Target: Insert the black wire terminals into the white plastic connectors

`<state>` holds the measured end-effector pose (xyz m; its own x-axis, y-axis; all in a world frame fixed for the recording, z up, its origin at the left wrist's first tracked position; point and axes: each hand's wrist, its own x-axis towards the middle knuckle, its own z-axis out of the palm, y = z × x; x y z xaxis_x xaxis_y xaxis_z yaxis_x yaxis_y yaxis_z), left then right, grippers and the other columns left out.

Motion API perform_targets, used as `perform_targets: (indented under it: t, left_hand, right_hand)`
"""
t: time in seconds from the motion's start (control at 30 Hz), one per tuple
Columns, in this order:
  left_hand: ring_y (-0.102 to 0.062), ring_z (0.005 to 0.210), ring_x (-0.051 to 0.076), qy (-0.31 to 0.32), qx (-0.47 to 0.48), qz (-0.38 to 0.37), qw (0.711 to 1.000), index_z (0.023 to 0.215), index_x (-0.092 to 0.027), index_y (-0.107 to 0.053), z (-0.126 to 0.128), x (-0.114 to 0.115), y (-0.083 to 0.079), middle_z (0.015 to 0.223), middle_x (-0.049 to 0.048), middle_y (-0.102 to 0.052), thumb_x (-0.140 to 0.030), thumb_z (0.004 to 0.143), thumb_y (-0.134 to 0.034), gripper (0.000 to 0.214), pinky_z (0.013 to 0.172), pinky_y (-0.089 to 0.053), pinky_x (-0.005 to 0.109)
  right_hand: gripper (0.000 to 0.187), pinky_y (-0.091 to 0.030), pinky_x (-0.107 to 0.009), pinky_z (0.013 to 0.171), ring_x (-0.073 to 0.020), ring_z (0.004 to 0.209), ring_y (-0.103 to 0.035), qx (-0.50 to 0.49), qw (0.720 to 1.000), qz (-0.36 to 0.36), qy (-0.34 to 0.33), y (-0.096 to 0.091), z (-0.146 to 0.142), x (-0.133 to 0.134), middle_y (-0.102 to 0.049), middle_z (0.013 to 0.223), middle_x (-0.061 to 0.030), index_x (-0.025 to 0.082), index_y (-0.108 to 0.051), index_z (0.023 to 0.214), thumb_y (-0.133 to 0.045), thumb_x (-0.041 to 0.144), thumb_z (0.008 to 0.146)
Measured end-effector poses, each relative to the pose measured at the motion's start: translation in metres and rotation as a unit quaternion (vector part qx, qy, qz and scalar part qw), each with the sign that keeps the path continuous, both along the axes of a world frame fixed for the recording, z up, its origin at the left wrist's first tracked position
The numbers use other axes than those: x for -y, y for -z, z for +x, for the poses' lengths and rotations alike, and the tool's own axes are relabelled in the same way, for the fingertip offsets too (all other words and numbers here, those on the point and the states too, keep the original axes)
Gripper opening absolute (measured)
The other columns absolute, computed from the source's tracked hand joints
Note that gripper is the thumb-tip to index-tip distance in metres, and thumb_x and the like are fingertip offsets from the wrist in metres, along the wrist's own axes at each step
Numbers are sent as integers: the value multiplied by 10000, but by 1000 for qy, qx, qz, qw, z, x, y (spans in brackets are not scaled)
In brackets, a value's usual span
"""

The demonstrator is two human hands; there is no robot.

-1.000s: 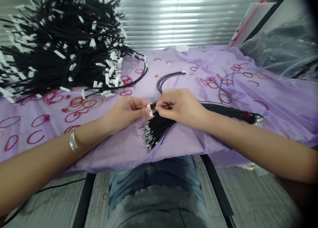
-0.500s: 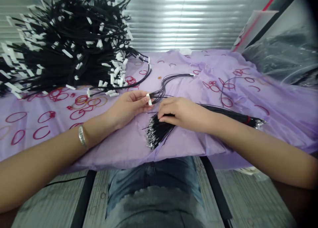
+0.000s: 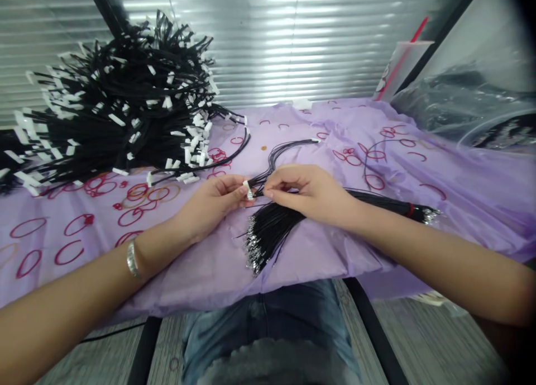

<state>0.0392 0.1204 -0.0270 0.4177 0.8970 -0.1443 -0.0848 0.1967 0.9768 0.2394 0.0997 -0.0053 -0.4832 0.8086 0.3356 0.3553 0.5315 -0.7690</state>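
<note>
My left hand (image 3: pixel 228 195) pinches a small white connector (image 3: pixel 247 190) between thumb and fingers. Several thin black wires (image 3: pixel 274 157) run from it, curving back to another white end. Close beside it, my right hand (image 3: pixel 299 189) is closed in a pinch on a thin black wire at the connector's edge; the fingertips partly hide it. Beneath the right hand lies a bundle of loose black wires (image 3: pixel 276 226) with shiny metal tips, its far end tied with a red band (image 3: pixel 411 209).
A tall heap of black cables (image 3: pixel 125 105) with white connectors stands at the back left. Red rubber bands (image 3: pixel 136 192) are scattered over the purple cloth (image 3: pixel 201 273). Clear plastic bags (image 3: pixel 456 103) lie at the right, before the window blinds (image 3: pixel 288 44).
The camera view has tilted up a little. My right hand has come to the connector from the wire bundle, and a wire now sits between its fingertips.
</note>
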Motion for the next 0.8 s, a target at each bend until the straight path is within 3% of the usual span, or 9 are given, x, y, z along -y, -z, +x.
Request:
perform_targets:
  t: [0.2,0.43,0.8]
  left_hand:
    - [-604,726,47,2,-9,8,1000,871,-178,-664,0,0,0,832,-25,-665,-292,711,-739,210,798,-523,199]
    - [-604,729,60,5,-33,24,999,906,-175,-671,0,3,-1,841,-9,-671,-304,739,-715,216,776,-518,183]
    - [-618,756,79,32,-11,32,999,906,-164,-665,-2,3,-1,807,12,-677,-281,754,-699,195,741,-512,170]
  right_hand:
    - [130,-358,-203,602,-73,625,-471,7,1000,10,4,-1,1,1,-544,691,20,134,-571,818,-508,241,858]
    - [121,-327,-195,616,-70,626,-464,91,985,146,29,-2,1,-1,-572,704,0,115,-589,799,-499,182,846]
    - [138,-276,-205,562,-64,553,-433,143,987,48,46,-4,1,0,-538,630,25,125,-586,745,-487,185,819]
